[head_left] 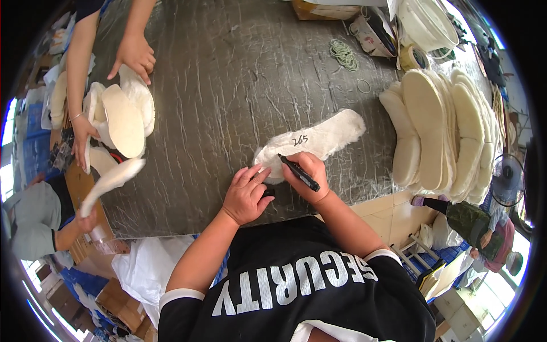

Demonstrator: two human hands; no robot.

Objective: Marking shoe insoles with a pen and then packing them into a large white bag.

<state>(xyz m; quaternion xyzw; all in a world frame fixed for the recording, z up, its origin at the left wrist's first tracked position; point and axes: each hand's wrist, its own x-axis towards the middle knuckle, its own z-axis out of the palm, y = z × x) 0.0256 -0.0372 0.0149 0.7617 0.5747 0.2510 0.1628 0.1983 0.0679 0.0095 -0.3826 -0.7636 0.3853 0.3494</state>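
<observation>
A white fluffy insole [336, 134] lies flat on the dark table, slanting from lower left to upper right, with black handwriting on its middle. My right hand [307, 178] grips a black marker pen [301, 173], and the pen's tip is at the insole's near-left part. My left hand [246, 196] rests at the insole's lower left edge, fingers spread and fingertips touching it. A small dark thing shows beside my left thumb; I cannot make out what it is.
Stacked cream insoles [424, 131] stand at the table's right. Green rubber bands [343, 55] lie at the back, near a white bucket [427, 25]. At the left, another person's hands [135, 56] touch an insole pile [126, 122]; someone below holds a single insole [111, 183].
</observation>
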